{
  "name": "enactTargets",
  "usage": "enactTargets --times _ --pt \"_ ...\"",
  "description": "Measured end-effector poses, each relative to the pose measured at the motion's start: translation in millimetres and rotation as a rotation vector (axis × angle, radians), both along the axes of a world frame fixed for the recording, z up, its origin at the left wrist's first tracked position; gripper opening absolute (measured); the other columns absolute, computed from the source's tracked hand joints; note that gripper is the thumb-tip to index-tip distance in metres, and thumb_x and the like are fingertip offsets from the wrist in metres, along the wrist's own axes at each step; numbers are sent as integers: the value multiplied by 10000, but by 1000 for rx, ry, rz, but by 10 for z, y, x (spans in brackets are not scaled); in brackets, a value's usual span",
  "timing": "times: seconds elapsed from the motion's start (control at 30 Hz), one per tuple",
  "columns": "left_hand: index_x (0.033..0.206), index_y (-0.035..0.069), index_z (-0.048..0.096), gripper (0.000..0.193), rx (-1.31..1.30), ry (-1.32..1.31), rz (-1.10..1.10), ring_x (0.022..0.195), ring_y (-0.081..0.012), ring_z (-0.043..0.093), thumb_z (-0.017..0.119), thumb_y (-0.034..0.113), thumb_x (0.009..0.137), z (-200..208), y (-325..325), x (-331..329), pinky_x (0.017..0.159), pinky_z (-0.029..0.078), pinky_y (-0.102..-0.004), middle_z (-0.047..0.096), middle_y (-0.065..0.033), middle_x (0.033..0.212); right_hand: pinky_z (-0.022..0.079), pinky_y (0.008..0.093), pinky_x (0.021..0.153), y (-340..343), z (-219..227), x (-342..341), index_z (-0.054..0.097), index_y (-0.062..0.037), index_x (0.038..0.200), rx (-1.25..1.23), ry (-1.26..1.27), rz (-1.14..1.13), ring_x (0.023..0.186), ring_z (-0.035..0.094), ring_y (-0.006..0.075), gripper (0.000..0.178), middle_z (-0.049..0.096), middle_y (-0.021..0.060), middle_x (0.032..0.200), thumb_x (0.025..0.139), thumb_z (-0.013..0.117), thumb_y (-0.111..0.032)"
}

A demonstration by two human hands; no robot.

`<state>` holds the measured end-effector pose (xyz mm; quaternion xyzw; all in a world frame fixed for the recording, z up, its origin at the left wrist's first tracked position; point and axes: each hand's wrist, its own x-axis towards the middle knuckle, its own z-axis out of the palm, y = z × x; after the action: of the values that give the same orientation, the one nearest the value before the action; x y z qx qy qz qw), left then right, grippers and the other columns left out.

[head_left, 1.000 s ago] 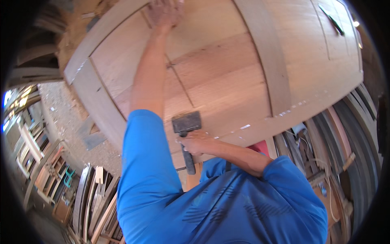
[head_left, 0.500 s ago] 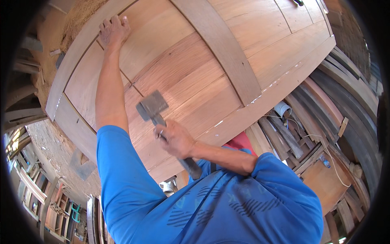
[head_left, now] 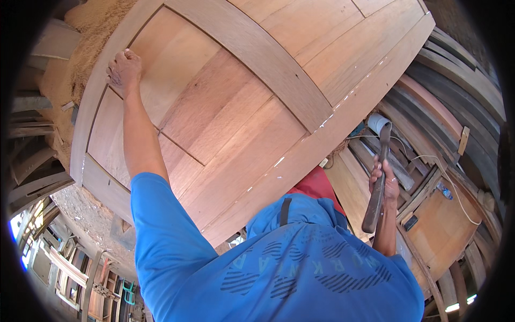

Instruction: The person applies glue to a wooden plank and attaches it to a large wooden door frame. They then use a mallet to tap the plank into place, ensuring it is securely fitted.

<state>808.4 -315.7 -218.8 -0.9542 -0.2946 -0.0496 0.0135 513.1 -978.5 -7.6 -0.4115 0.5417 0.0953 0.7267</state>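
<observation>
A large panelled wooden door lies in front of me, with pale glue spots along its near edge. My left hand rests on its far left part, by the joint of rail and panel. Its fingers are curled closed, and what they grip, if anything, is hidden. Off to the right, past the door's near edge, my right hand is wrapped round the handle of a hammer. The hammer is held upright, its handle end toward me. Its head cannot be made out clearly against the clutter.
Long boards are stacked at the right, with a white cylindrical container near the door. A pale cord trails over a wooden sheet. Sawdust is heaped at the far left. A red item shows beneath the door's near edge.
My right hand has swung the hammer from above the door out to the right. My left hand has shifted slightly left and nearer, its fingers more curled. The view has turned a little.
</observation>
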Motion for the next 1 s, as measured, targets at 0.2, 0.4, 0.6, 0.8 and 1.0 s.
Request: enactTargets --times 0.2,0.4,0.6,0.8,1.0 --pt "1181 125 671 466 61 -3 -10 1223 -363 541 429 465 972 -14 6 43 994 374 -548 607 -195 1281 523 290 558 120 -689 -904 563 -65 912 57 408 9 589 559 154 128 555 28 714 932 626 -174" --pt "1233 130 647 510 47 71 -36 1248 -386 523 397 490 972 -63 148 47 1010 361 -573 595 -214 1294 517 293 560 707 -598 -632 595 -33 1051 323 380 294 611 555 120 215 573 29 777 931 650 -202" --pt "1228 131 647 480 29 34 -71 1270 -376 507 412 463 973 -8 102 -6 1026 352 -569 592 -211 1301 525 288 538 89 -750 -1250 569 -52 976 380 458 70 611 567 112 187 563 27 728 924 663 -204" --pt "1209 123 653 446 48 65 -106 1255 -368 517 433 429 971 37 65 -11 1036 354 -552 601 -211 1282 515 305 549 862 -579 -642 566 5 1086 479 530 207 596 544 125 249 547 30 732 929 642 -173" --pt "1203 118 653 442 53 48 -120 1236 -382 530 439 425 967 28 128 -48 1019 362 -561 600 -219 1280 512 320 550 559 -630 -1027 564 -8 1158 395 466 165 600 560 116 287 571 18 750 936 625 -178"
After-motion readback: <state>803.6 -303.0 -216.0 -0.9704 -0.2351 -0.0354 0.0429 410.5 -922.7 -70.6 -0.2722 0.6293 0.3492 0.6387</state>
